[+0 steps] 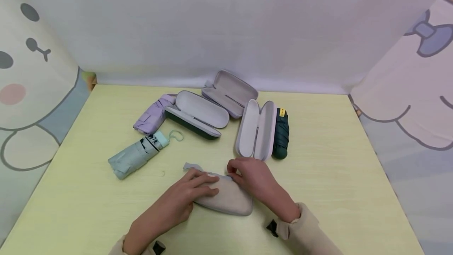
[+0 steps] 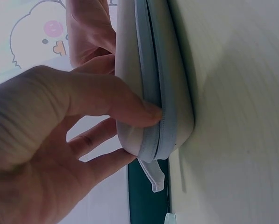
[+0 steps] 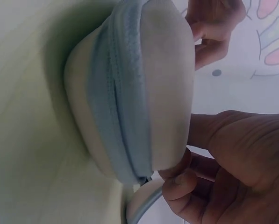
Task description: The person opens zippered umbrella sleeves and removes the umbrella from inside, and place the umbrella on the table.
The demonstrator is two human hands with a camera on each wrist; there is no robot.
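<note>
A beige zippered glasses case (image 1: pixel 228 196) lies on the table near the front, with a blue-grey zipper band (image 3: pixel 116 93) along its side. My left hand (image 1: pixel 184 194) grips its left part, fingers spread over the top. In the left wrist view the thumb presses on the zipper band's edge. A short fabric loop (image 2: pixel 153 176) sticks out at the case's left end. At the far edge, my right hand (image 1: pixel 253 176) has its thumb and curled fingers pinched together by the zipper; the right wrist view shows the zipper's split ending close to those fingertips. The zipper tab itself is mostly hidden.
Three hard glasses cases stand open behind the hands: left (image 1: pixel 205 107), back (image 1: pixel 235 85) and right (image 1: pixel 247 133). A dark green folded umbrella (image 1: pixel 281 137) touches the right one. Lilac (image 1: pixel 152 116) and pale green (image 1: pixel 134 157) folded umbrellas lie at left.
</note>
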